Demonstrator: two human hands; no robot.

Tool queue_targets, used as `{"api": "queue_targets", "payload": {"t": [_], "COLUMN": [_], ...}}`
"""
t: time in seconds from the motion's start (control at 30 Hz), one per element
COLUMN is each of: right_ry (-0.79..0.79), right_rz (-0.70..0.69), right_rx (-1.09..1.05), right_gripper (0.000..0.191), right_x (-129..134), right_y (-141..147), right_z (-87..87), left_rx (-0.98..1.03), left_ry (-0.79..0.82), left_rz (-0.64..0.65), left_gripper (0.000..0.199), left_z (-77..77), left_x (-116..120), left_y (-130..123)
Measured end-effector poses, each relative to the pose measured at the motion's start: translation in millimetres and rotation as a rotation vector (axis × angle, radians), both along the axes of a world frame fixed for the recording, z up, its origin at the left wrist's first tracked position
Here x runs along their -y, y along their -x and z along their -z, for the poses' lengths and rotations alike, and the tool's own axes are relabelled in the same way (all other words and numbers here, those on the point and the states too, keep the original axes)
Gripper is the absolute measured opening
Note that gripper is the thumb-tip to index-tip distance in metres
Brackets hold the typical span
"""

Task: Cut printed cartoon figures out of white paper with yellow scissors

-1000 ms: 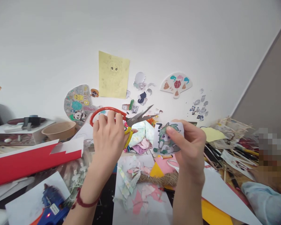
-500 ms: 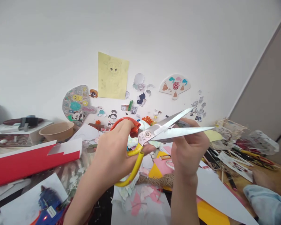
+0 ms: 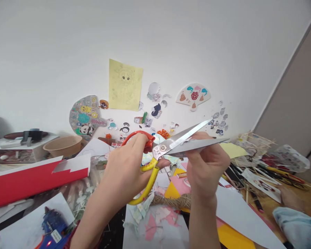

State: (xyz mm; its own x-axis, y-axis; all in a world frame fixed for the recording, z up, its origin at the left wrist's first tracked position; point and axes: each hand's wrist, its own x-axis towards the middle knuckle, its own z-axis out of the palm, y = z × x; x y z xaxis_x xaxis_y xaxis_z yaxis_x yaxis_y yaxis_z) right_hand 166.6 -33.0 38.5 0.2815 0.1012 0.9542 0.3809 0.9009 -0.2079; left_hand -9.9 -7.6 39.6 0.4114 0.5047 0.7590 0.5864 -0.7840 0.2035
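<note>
My left hand (image 3: pixel 128 162) is closed around the handles of a large pair of scissors (image 3: pixel 162 148), one handle loop red and the other yellow. The blades are spread apart and point right, across my right hand (image 3: pixel 207 169). That hand is closed, its thumb and fingertips against the lower blade; what it pinches there, if anything, is hidden. A tiny pale scrap shows between the blades. Below the hands lie torn pink and pale green paper scraps (image 3: pixel 150 226) and a roll of twine (image 3: pixel 171 200).
A blue glue gun (image 3: pixel 53 223) with a red light lies at lower left, near a red folded sheet (image 3: pixel 28 180). A tan bowl (image 3: pixel 63 146) stands behind. White paper (image 3: pixel 241 204) and another person's pale blue sleeve (image 3: pixel 295 223) are at right. Drawings hang on the wall (image 3: pixel 155 34).
The scissor blades have turned slightly, and the lower blade now looks darker. My right hand has shifted a little left and rotated. The left hand keeps its grip on the scissors.
</note>
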Motion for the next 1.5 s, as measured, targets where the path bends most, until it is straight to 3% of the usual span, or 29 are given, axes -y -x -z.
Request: {"api": "queue_targets", "payload": {"t": [0.3,0.83,0.93,1.07,1.13,1.2,1.27,1.3,1.37,1.5], "right_ry": [0.001,0.044,0.014,0.059,0.079,0.058,-0.006,-0.044,-0.062,0.011], "right_rz": [-0.101,0.000,-0.029,-0.024,-0.020,0.026,0.118,0.161,0.166,0.065], "right_rx": [-0.059,-0.236,-0.226,-0.262,-0.307,-0.374,-0.452,-0.486,-0.515,-0.481], "right_gripper": [0.009,0.011,0.007,0.012,0.014,0.016,0.019,0.019,0.020,0.022], "right_x": [-1.9,-1.4,-2.8,-3.8,-4.9,-6.6,-8.3,-8.8,-9.2,-8.8], "right_y": [9.1,25.1,25.2,24.3,21.8,16.4,8.5,4.1,-3.4,-7.0], "right_z": [2.6,5.9,5.5,4.9,4.1,2.5,-0.1,-1.5,-4.0,-4.8], "left_rx": [0.002,0.013,0.083,0.218,0.236,0.219,0.011,-0.144,-0.349,-0.321], "left_ry": [0.087,0.191,0.183,0.175,0.135,-0.052,-0.264,-0.362,-0.446,-0.450], "left_rz": [0.037,0.020,0.007,0.120,-0.006,-0.352,-0.617,-0.636,-0.604,-0.565], "left_gripper": [0.029,0.028,0.031,0.035,0.035,0.036,0.025,0.013,0.016,0.016], "left_z": [-3.0,-3.0,-2.3,0.2,1.6,2.9,4.2,5.1,7.3,12.5], "left_x": [0.6,4.3,6.8,5.6,0.5,-8.4,-20.1,-26.2,-37.2,-48.0], "left_y": [-1.6,-2.4,-2.9,-2.1,-0.9,1.0,3.7,5.1,6.9,3.7]}}
